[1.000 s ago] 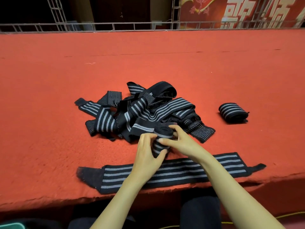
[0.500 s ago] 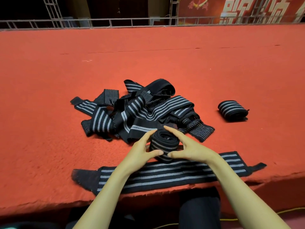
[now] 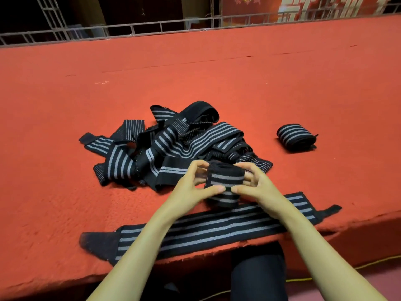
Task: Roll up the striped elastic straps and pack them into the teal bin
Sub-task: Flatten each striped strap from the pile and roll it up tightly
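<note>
Winding a roll [image 3: 225, 181] of strap in both hands, low over the red tabletop [image 3: 65, 101].

The left hand [image 3: 191, 189] and right hand [image 3: 259, 187] each pinch one end of the roll, thumbs meeting on its near face and fingers curled over the far side. It looks nearly wound, its tail hidden. It sits between the loose pile [image 3: 173, 148] behind and a flat strap [image 3: 217, 229] along the near edge. A finished roll [image 3: 296, 137] lies well apart to the right; the teal bin is out of view. Likely next: secure the tail so the elastic cannot spring open, then set the roll down and take the flat strap — most of the pile is unrolled.
</note>
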